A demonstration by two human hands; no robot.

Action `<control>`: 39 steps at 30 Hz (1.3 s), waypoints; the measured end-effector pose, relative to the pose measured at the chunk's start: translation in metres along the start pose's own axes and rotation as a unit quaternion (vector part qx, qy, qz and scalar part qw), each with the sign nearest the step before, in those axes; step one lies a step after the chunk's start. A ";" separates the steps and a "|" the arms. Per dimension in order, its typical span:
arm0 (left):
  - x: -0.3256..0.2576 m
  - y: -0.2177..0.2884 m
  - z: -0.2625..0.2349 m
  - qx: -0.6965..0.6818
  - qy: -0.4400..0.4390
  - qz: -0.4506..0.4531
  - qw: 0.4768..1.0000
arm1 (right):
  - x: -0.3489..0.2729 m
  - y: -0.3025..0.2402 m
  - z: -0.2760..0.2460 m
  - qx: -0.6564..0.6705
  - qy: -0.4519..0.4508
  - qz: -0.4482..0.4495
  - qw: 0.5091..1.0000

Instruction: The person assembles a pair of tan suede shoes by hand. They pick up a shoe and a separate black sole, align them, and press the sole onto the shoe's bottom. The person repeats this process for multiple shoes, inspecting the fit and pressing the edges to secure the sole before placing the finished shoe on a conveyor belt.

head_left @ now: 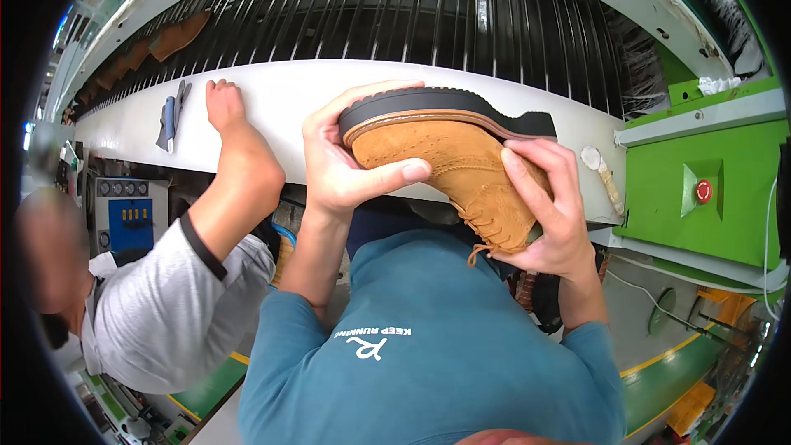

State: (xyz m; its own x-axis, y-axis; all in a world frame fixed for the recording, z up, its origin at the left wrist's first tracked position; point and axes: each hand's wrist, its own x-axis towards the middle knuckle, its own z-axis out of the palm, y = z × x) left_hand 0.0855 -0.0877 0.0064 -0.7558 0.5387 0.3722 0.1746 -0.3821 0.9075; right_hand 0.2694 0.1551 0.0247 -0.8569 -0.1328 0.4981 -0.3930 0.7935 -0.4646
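A tan suede boot (457,161) with a black sole is held upside down in front of me, sole upward, above the white rim (288,95) of a conveyor. My left hand (342,161) grips its toe, thumb across the upper. My right hand (548,214) cups the ankle and laces from below.
A co-worker in a grey shirt stands at my left with a hand (222,103) on the white rim, beside a pair of pliers (170,115). Brown shoes (177,33) ride the black slatted belt. A green machine housing (709,189) with a red button stands at right.
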 end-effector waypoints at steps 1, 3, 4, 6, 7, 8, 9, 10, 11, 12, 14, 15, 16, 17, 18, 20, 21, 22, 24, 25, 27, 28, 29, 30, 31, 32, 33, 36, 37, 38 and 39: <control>-0.004 -0.001 0.001 -0.009 0.027 -0.004 1.000 | -0.004 0.001 0.001 0.010 0.038 0.017 0.999; -0.011 -0.005 0.002 -0.026 0.081 -0.010 0.996 | -0.012 0.010 -0.008 0.034 0.051 0.069 0.996; -0.013 -0.010 0.001 -0.035 0.083 -0.008 0.996 | -0.023 0.016 -0.003 0.092 0.072 0.099 0.988; -0.016 -0.019 -0.006 -0.057 0.089 -0.004 0.994 | -0.046 0.039 0.009 0.058 0.080 0.083 0.992; -0.017 -0.020 -0.009 -0.048 0.070 -0.013 0.996 | -0.048 0.041 0.012 0.047 0.081 0.076 0.993; -0.017 -0.021 -0.013 -0.038 0.051 -0.022 0.998 | -0.050 0.039 0.010 0.017 0.085 0.062 0.994; -0.017 -0.022 -0.016 -0.028 0.032 -0.031 0.999 | -0.049 0.038 0.002 -0.002 0.073 0.043 0.996; -0.017 -0.014 -0.018 -0.011 0.002 -0.058 0.998 | -0.047 0.038 -0.010 -0.020 0.060 0.023 0.998; -0.014 -0.002 -0.018 0.007 -0.031 -0.085 0.996 | -0.046 0.037 -0.020 -0.037 0.049 0.004 0.998; -0.013 0.004 -0.018 0.024 -0.063 -0.112 0.991 | -0.043 0.034 -0.028 -0.043 0.039 -0.007 0.998; -0.013 -0.001 -0.021 0.170 -0.157 -0.005 0.973 | -0.031 0.028 -0.046 -0.054 0.015 -0.038 0.998; -0.015 -0.005 -0.019 0.206 -0.195 0.016 0.959 | -0.026 0.025 -0.052 -0.061 0.003 -0.057 0.996; -0.016 -0.007 -0.016 0.206 -0.179 0.022 0.962 | -0.021 0.021 -0.057 -0.068 -0.001 -0.049 0.997; -0.018 -0.009 -0.014 0.201 -0.174 0.019 0.964 | -0.020 0.019 -0.060 -0.067 -0.004 -0.048 0.997; -0.020 -0.011 -0.012 0.196 -0.169 0.015 0.966 | -0.018 0.019 -0.063 -0.066 -0.007 -0.047 0.997; -0.021 -0.015 -0.009 0.182 -0.159 0.020 0.970 | -0.011 0.021 -0.071 -0.067 -0.018 -0.049 0.996; -0.021 -0.020 -0.008 0.173 -0.156 0.024 0.972 | -0.009 0.020 -0.074 -0.061 -0.024 -0.048 0.997; -0.018 -0.024 -0.008 0.164 -0.154 0.032 0.974 | -0.005 0.019 -0.078 -0.057 -0.026 -0.048 0.997; -0.014 -0.030 -0.007 0.136 -0.157 0.015 0.978 | 0.009 0.013 -0.087 -0.041 -0.028 -0.051 0.997; -0.011 -0.032 -0.007 0.123 -0.160 0.009 0.979 | 0.017 0.010 -0.091 -0.043 -0.029 -0.062 0.997; -0.005 -0.039 -0.006 0.106 -0.154 -0.019 0.982 | 0.035 0.007 -0.102 -0.048 -0.032 -0.084 0.995; 0.000 -0.042 -0.006 0.097 -0.154 -0.032 0.983 | 0.047 0.005 -0.107 -0.057 -0.039 -0.108 0.992; 0.010 -0.043 -0.006 0.125 -0.179 0.010 0.976 | 0.058 0.001 -0.118 -0.054 -0.057 -0.102 0.992; 0.021 -0.045 -0.007 0.152 -0.202 0.052 0.966 | 0.070 0.001 -0.125 -0.068 -0.073 -0.111 0.989; 0.023 -0.044 -0.010 0.195 -0.206 0.090 0.955 | 0.084 0.007 -0.120 -0.064 -0.101 -0.126 0.985; 0.025 -0.029 -0.003 0.151 -0.192 0.040 0.969 | 0.094 0.007 -0.120 -0.073 -0.126 -0.125 0.981; 0.029 -0.025 0.003 0.097 -0.179 0.049 0.978 | 0.103 0.005 -0.116 -0.080 -0.161 -0.110 0.978; 0.029 0.007 0.031 0.133 -0.168 0.110 0.970 | 0.121 0.008 -0.092 -0.084 -0.153 -0.153 0.973; 0.028 0.020 0.040 0.172 -0.156 0.140 0.963 | 0.123 0.009 -0.087 -0.072 -0.108 -0.161 0.978; 0.025 0.021 0.045 0.224 -0.116 0.142 0.957 | 0.126 0.010 -0.081 -0.060 -0.064 -0.171 0.981; 0.023 0.021 0.048 0.275 -0.075 0.144 0.948 | 0.130 0.016 -0.084 -0.028 -0.014 -0.195 0.980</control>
State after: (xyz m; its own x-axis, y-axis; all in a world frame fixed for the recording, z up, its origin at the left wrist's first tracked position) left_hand 0.1018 -0.0473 0.0433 -0.5358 0.5884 0.6055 0.6933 -0.1027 0.7133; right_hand 0.1797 0.2005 0.1431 -0.6541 -0.4476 0.6098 -0.6741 0.7107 -0.2014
